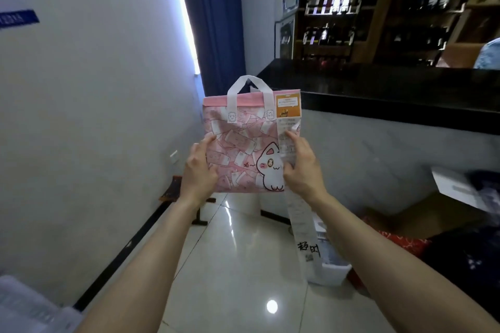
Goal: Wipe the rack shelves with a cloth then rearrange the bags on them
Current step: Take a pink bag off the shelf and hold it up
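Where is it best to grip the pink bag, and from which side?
The white handles, from above: they stand up as an open loop over the upright pink bag. The left hand and right hand hold its side edges.

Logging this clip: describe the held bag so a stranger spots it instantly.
In front of the black counter, the left hand and right hand hold a bag upright. It alone is pink, with white loop handles, a cartoon cat and a long receipt trailing down.

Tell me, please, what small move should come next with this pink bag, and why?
Probably gather up the long receipt first: both the left hand and right hand hold the pink bag upright in mid-air, and the slip dangles well below it, likely to snag.
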Tool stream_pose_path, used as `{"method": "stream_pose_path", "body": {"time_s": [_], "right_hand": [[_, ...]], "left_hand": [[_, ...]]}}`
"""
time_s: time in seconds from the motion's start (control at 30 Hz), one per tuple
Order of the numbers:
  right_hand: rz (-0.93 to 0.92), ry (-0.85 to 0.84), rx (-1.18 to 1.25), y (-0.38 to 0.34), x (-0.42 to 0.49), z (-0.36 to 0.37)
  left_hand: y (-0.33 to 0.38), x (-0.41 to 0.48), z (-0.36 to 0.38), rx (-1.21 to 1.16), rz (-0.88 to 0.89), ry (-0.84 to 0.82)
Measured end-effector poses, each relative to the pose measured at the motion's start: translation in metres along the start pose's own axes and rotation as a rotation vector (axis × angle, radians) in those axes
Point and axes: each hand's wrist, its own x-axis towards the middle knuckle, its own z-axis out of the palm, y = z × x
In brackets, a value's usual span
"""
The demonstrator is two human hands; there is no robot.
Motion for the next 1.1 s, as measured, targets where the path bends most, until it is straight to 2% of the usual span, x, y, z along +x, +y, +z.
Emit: {"method": "stream_pose_path", "body": {"time_s": [0.17,0.4,0.53,0.73,0.83,1.1], "right_hand": [[-0.038,0.044,-0.042,0.018,0.079,0.006],[0.113,0.17,-0.08,0.032,0.194,0.026],[0.119,0.245,-0.131,0.044,0.247,0.033],[0.07,0.282,-0.242,0.069,0.322,0.03],[0.042,0.29,-0.267,0.082,0.357,0.031],[0.032,0.3,-0.346,0.125,0.421,0.047]], "left_hand": [[-0.008,0.106,0.03,-0.009,0.12,-0.001],[-0.034,0.26,0.082,-0.067,0.236,-0.119],[-0.039,0.329,0.107,-0.08,0.305,-0.159],[-0.043,0.412,0.138,-0.074,0.363,-0.187],[-0.043,0.446,0.156,-0.076,0.395,-0.148],[-0.062,0.504,0.207,-0.034,0.341,-0.149]]}}
